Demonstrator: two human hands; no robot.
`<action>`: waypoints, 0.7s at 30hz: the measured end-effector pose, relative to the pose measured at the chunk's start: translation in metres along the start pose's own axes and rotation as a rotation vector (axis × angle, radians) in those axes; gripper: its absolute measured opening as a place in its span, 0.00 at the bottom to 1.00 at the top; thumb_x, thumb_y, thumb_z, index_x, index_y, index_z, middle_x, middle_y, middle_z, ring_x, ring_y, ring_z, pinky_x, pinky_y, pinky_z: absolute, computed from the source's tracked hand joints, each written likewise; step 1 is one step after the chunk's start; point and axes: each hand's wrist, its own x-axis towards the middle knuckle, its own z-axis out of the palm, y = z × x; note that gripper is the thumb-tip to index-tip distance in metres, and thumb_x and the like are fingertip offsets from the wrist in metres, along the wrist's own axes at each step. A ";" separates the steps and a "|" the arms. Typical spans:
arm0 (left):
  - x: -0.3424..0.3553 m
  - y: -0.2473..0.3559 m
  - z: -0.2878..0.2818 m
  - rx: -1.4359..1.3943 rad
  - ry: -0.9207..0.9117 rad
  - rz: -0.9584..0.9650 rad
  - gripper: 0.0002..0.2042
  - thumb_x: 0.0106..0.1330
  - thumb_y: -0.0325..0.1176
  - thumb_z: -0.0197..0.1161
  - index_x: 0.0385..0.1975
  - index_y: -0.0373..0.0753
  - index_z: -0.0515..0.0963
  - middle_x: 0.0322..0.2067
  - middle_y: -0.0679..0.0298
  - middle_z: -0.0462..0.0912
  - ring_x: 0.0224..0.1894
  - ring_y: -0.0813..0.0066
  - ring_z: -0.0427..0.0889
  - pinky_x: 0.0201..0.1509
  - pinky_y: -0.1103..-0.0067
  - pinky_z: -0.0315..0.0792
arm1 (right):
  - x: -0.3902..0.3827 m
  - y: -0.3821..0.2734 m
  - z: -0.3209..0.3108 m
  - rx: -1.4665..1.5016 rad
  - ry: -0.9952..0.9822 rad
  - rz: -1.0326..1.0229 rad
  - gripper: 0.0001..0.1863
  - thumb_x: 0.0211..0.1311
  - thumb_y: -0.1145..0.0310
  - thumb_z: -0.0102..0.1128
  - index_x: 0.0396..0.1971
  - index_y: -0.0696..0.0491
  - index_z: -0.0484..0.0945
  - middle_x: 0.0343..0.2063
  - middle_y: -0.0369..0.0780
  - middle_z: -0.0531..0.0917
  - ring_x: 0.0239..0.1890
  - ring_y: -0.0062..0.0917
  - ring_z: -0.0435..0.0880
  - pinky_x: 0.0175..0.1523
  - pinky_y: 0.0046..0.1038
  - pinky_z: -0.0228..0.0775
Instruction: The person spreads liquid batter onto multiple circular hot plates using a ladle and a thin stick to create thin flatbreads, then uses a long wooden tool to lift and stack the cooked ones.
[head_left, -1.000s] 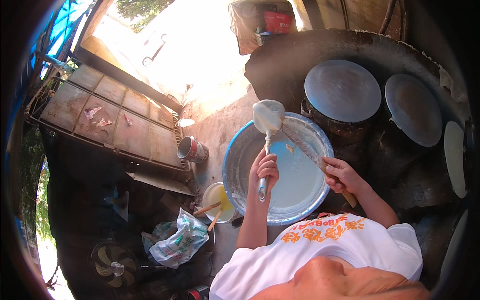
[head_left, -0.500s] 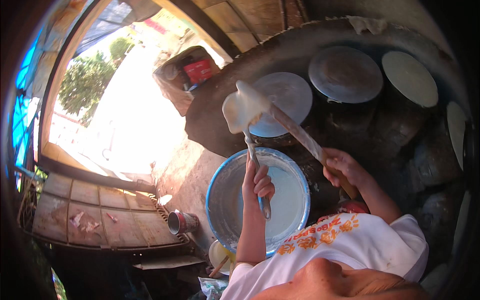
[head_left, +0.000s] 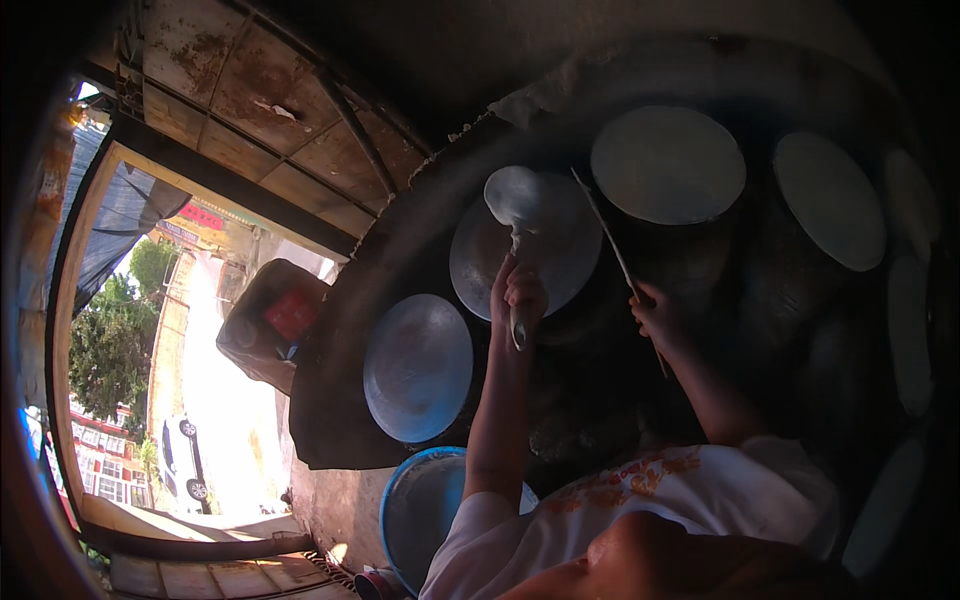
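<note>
The left hand [head_left: 520,292] was closed around the handle of a round-bowled, whitish grey ladle [head_left: 511,195], and the bowl was over a grey, round, flat griddle plate [head_left: 570,240] in the upper middle of the view. The right hand [head_left: 652,314] was closed around a long, thin, seemingly wooden stick [head_left: 610,241], whose far end pointed upward beside the right edge of the same plate. The two hands were apart from each other, each clamped on its own tool. Whether the ladle touched the plate or only hung above it, I could not tell; how full it was did not show clearly.

As I judged it, the step in hand was to bring both tools to this plate — an early stage, since no pale layer could be seen there. The next move would call for a steady turn of the left wrist, with the stick held low and flat.

In counting, there were one ladle, one stick and two grey plates, the second grey plate [head_left: 418,368] being nearer to the one blue-rimmed round basin [head_left: 430,510], which was partly hidden by the left arm and sleeve. Five pale round sheets [head_left: 668,165] were visible toward the right — the outermost three quite dim.
</note>
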 end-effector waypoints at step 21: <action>0.090 0.181 -0.012 0.813 0.255 0.218 0.06 0.69 0.34 0.45 0.33 0.43 0.69 0.14 0.74 0.59 0.12 0.87 0.57 0.14 0.89 0.57 | 0.118 -0.013 0.090 -0.731 0.360 -0.739 0.13 0.49 0.79 0.51 0.38 0.58 0.73 0.40 0.48 0.73 0.45 0.41 0.72 0.46 0.36 0.68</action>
